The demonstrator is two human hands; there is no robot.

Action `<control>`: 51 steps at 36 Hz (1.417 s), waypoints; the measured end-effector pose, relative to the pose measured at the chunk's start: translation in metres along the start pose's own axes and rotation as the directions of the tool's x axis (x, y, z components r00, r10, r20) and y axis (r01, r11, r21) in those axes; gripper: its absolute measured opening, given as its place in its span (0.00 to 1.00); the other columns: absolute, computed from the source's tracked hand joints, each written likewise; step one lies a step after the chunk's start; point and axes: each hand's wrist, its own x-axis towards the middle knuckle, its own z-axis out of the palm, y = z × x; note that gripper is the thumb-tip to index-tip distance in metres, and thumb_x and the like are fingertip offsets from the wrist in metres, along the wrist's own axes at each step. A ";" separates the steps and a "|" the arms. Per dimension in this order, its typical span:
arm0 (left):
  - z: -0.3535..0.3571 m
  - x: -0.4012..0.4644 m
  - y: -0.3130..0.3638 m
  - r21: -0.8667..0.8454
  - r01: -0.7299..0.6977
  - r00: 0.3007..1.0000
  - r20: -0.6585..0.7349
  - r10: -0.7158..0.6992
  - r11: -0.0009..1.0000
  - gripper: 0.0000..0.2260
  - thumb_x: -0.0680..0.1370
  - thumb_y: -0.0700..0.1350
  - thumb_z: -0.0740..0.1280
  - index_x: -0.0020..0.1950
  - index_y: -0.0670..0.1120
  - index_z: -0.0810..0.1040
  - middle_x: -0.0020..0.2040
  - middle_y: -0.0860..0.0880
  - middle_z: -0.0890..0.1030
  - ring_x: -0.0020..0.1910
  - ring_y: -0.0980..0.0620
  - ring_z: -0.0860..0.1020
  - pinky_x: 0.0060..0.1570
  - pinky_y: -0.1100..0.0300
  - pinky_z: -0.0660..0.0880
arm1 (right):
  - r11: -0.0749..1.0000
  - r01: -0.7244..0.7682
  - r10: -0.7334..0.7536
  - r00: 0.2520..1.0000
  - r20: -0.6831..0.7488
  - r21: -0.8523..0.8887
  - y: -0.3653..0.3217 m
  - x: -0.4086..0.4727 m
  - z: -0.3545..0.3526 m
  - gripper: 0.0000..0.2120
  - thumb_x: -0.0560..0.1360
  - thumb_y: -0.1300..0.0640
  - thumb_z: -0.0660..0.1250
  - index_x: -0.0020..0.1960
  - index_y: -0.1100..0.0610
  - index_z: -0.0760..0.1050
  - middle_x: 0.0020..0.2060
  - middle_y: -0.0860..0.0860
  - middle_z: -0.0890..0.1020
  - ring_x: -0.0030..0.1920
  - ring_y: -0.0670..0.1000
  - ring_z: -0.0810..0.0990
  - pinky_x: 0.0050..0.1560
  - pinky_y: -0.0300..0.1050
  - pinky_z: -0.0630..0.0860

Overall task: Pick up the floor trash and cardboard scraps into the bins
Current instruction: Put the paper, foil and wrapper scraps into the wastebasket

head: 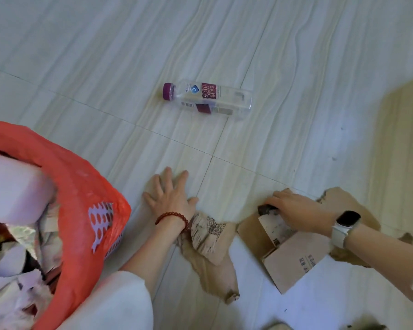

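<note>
Two hands gather scraps: left hand [171,195] flat, fingers spread, pinning torn cardboard [208,236]; right hand [298,209] curled gripping folded cardboard [293,256].

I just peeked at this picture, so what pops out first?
The bright red-lined bin, stuffed with trash, fills the lower left. A clear soda bottle with a purple cap lies alone on the pale floor farther off. Nearer, both hands press on cardboard scraps: left hand, right hand.

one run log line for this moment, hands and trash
left hand: flat on cardboard scrap | right hand: grips cardboard pile | bottle: on floor | bin: left, part-filled
</note>
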 end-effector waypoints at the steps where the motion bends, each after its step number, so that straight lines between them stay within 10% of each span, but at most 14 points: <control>1: 0.000 0.000 0.000 0.002 0.003 1.000 -0.004 -0.003 1.000 0.31 0.75 0.56 0.64 0.73 0.60 0.52 0.76 0.51 0.44 0.75 0.43 0.42 0.68 0.34 0.48 | 0.996 -0.057 0.058 0.998 -0.012 0.065 -0.002 0.001 -0.004 0.18 0.78 0.63 0.54 0.66 0.52 0.65 0.54 0.52 0.74 0.52 0.53 0.74 0.51 0.44 0.72; 9: -0.041 -0.005 0.025 -0.116 0.074 0.997 0.029 -0.071 0.991 0.20 0.77 0.50 0.61 0.69 0.51 0.66 0.72 0.47 0.60 0.71 0.44 0.57 0.65 0.44 0.60 | 0.865 -0.029 0.286 0.848 -0.446 0.501 -0.063 0.022 -0.060 0.13 0.81 0.58 0.50 0.62 0.61 0.65 0.30 0.56 0.75 0.29 0.60 0.75 0.32 0.52 0.72; 13: -0.088 -0.013 0.050 -0.211 -0.053 0.992 -0.126 0.026 0.976 0.18 0.79 0.47 0.58 0.69 0.48 0.67 0.72 0.47 0.63 0.69 0.45 0.63 0.65 0.48 0.63 | 0.831 0.054 0.363 0.702 -0.613 0.554 -0.087 0.022 -0.100 0.14 0.81 0.56 0.50 0.60 0.62 0.67 0.37 0.63 0.79 0.35 0.65 0.76 0.38 0.59 0.74; 20: -0.214 -0.044 0.017 -0.287 -0.217 0.898 -0.434 0.075 0.933 0.13 0.79 0.44 0.57 0.63 0.48 0.72 0.65 0.46 0.70 0.63 0.45 0.70 0.58 0.50 0.67 | 0.665 0.339 0.417 0.570 -0.708 0.665 -0.166 0.014 -0.194 0.12 0.81 0.58 0.48 0.62 0.58 0.63 0.34 0.45 0.70 0.33 0.49 0.71 0.38 0.47 0.68; 27: -0.274 -0.069 -0.112 -0.293 -0.213 0.788 -0.616 -0.013 0.932 0.12 0.77 0.41 0.60 0.58 0.47 0.76 0.61 0.45 0.75 0.62 0.45 0.72 0.62 0.50 0.67 | 0.547 0.725 0.127 0.424 -0.897 0.420 -0.282 0.010 -0.222 0.11 0.78 0.58 0.56 0.52 0.41 0.62 0.41 0.34 0.75 0.36 0.43 0.77 0.41 0.53 0.78; 31: -0.279 -0.084 -0.188 -0.382 -0.107 0.784 -0.600 -0.159 0.918 0.11 0.76 0.41 0.61 0.57 0.45 0.77 0.59 0.44 0.78 0.59 0.44 0.74 0.61 0.53 0.69 | 0.574 0.807 -0.299 0.365 -0.882 0.139 -0.335 0.009 -0.196 0.13 0.75 0.60 0.59 0.55 0.46 0.66 0.47 0.36 0.75 0.47 0.45 0.77 0.49 0.44 0.76; 35: -0.266 -0.098 -0.237 -0.464 -0.044 0.850 -0.483 -0.211 0.885 0.12 0.78 0.43 0.61 0.60 0.44 0.76 0.60 0.44 0.78 0.59 0.45 0.76 0.60 0.56 0.68 | 0.629 0.747 -0.758 0.530 -0.379 -0.215 -0.356 0.020 -0.154 0.27 0.69 0.63 0.58 0.68 0.54 0.66 0.66 0.56 0.71 0.70 0.56 0.64 0.69 0.56 0.64; 38: -0.252 -0.105 -0.254 -0.510 -0.040 0.900 -0.391 -0.190 0.859 0.14 0.79 0.44 0.60 0.63 0.44 0.73 0.63 0.44 0.76 0.62 0.46 0.74 0.62 0.58 0.67 | 0.759 0.587 -0.577 0.807 0.125 -0.281 -0.362 0.021 -0.140 0.37 0.72 0.59 0.61 0.76 0.45 0.47 0.76 0.55 0.46 0.76 0.56 0.38 0.73 0.65 0.41; 46: -0.231 -0.110 -0.266 -0.476 -0.046 0.866 -0.457 -0.202 0.878 0.16 0.80 0.41 0.58 0.67 0.45 0.70 0.63 0.44 0.76 0.62 0.44 0.73 0.58 0.59 0.67 | 0.728 0.551 -0.612 0.791 -0.023 -0.409 -0.373 0.031 -0.132 0.34 0.70 0.34 0.34 0.75 0.42 0.46 0.76 0.52 0.44 0.76 0.54 0.37 0.73 0.59 0.33; 51: -0.227 -0.106 -0.267 -0.461 -0.036 0.842 -0.492 -0.222 0.886 0.15 0.80 0.41 0.58 0.67 0.44 0.70 0.63 0.43 0.76 0.62 0.42 0.73 0.59 0.55 0.68 | 0.615 0.492 -0.562 0.821 0.095 -0.616 -0.376 0.054 -0.098 0.29 0.79 0.43 0.49 0.76 0.51 0.45 0.76 0.57 0.52 0.76 0.56 0.49 0.69 0.56 0.27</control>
